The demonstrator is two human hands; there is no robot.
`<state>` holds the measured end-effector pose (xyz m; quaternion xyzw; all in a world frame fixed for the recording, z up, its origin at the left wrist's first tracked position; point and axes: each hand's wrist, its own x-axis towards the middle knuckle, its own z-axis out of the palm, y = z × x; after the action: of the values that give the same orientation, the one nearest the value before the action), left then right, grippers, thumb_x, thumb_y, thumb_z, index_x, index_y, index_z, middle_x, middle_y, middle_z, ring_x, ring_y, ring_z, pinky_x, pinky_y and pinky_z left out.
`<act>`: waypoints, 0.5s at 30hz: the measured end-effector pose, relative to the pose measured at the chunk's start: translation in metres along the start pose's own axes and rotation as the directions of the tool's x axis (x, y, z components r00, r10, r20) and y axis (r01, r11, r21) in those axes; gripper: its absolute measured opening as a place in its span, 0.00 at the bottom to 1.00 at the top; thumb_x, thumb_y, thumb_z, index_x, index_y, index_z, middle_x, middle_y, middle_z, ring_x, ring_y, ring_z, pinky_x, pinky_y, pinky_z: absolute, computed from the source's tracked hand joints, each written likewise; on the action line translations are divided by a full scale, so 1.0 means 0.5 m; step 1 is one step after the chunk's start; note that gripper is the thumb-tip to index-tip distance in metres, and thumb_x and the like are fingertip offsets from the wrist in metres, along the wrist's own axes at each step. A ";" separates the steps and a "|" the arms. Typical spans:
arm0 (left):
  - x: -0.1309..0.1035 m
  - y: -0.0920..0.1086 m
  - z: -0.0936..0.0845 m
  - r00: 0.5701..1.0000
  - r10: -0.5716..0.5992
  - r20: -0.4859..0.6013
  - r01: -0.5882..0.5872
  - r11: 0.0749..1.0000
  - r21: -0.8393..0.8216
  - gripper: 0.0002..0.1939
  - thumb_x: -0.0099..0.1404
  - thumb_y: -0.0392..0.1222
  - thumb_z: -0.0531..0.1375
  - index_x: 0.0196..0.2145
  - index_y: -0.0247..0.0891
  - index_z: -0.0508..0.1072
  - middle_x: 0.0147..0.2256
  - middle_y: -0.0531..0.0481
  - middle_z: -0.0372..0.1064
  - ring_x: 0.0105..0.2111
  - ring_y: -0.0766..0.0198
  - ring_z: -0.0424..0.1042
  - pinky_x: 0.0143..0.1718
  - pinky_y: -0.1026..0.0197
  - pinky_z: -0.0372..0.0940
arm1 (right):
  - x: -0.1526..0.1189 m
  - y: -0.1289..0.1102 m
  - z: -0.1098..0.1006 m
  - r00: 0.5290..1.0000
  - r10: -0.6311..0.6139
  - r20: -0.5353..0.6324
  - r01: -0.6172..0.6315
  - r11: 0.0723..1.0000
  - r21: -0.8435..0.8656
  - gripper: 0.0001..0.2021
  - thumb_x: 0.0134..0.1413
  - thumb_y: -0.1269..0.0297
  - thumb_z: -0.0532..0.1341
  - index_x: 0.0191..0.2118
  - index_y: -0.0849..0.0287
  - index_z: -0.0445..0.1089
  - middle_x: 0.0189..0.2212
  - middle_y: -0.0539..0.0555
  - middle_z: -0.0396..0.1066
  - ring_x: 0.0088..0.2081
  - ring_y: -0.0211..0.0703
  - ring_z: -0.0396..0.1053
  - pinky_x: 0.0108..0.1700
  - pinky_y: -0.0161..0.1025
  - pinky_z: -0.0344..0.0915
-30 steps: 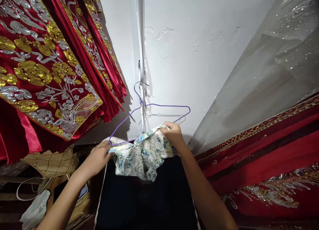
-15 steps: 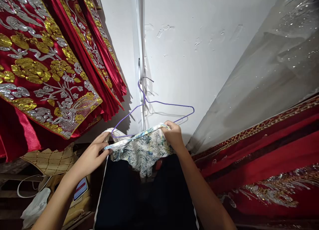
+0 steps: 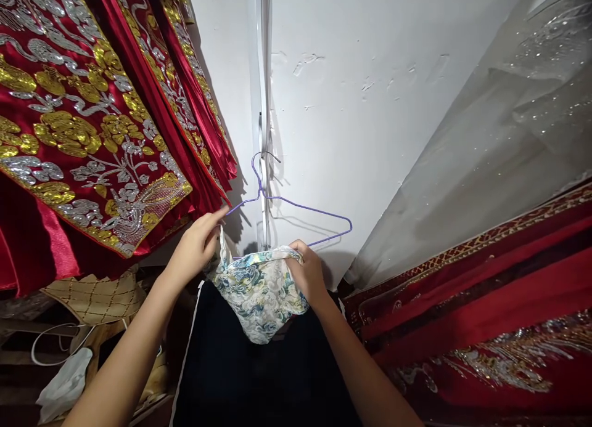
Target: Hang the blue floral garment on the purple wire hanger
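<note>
A purple wire hanger [image 3: 303,206] is upright in front of the white wall, its hook beside a narrow vertical strip. Beneath its shoulders hangs a small garment [image 3: 263,291] of white cloth with a blue, green and yellow floral print and a banded upper edge. My left hand [image 3: 197,239] is closed around the hanger's left shoulder, with the garment's left edge at its fingers; the hanger's left corner is hidden there. My right hand [image 3: 308,270] pinches the right end of the band, below the hanger's bottom bar. The hanger's right shoulder is bare.
Red costumes [image 3: 115,137] with gold and silver sequins hang at left. On the right are a sheer glittery cloth [image 3: 481,125] and red embroidered fabric [image 3: 518,291]. At lower left lie a white plastic bag [image 3: 67,378], a white cable [image 3: 34,347] and a gold-patterned item [image 3: 95,299].
My left hand has moved up from the garment's band onto the hanger's left shoulder. The garment now hangs flatter, showing more of its front. My right hand has shifted slightly left and down.
</note>
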<state>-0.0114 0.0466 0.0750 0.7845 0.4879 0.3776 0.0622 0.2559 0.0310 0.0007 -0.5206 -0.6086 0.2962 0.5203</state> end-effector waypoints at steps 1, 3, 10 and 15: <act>0.001 -0.008 0.001 1.000 0.026 0.016 -0.026 0.999 0.018 0.24 0.73 0.40 0.48 0.64 0.40 0.63 0.50 0.42 0.72 0.50 0.57 0.72 0.55 0.54 0.65 | 0.002 0.001 -0.010 0.998 -0.013 -0.056 0.012 1.000 -0.004 0.06 0.52 0.61 0.57 0.34 0.55 0.69 0.21 0.46 0.59 0.24 0.39 0.54 0.28 0.37 0.53; 0.000 -0.022 -0.002 0.999 0.037 0.021 -0.038 0.998 0.047 0.22 0.73 0.39 0.47 0.61 0.38 0.68 0.47 0.42 0.71 0.48 0.57 0.72 0.54 0.55 0.65 | 0.013 0.004 -0.040 0.973 -0.041 -0.228 0.041 0.999 -0.003 0.18 0.50 0.63 0.59 0.48 0.57 0.72 0.23 0.47 0.63 0.24 0.40 0.56 0.28 0.37 0.56; 0.012 -0.024 -0.014 0.994 0.096 -0.050 -0.091 0.991 0.097 0.17 0.74 0.39 0.49 0.54 0.38 0.72 0.47 0.43 0.65 0.47 0.58 0.69 0.53 0.57 0.65 | 0.109 0.013 -0.190 0.914 -0.126 -0.385 0.076 0.987 -0.144 0.35 0.42 0.67 0.63 0.62 0.56 0.70 0.33 0.50 0.69 0.28 0.38 0.61 0.32 0.38 0.62; 0.018 -0.036 -0.009 0.978 0.072 -0.194 -0.037 0.983 0.180 0.15 0.72 0.41 0.52 0.50 0.39 0.74 0.47 0.42 0.58 0.50 0.55 0.65 0.56 0.53 0.64 | 0.148 -0.006 -0.272 0.988 -0.140 -0.063 0.131 0.982 -0.133 0.10 0.44 0.59 0.68 0.32 0.59 0.80 0.36 0.57 0.76 0.40 0.49 0.71 0.42 0.43 0.66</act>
<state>-0.0250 0.0621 0.0745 0.7582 0.5013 0.4116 -0.0666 0.3892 0.0750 0.0659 -0.5207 -0.6414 0.2013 0.5262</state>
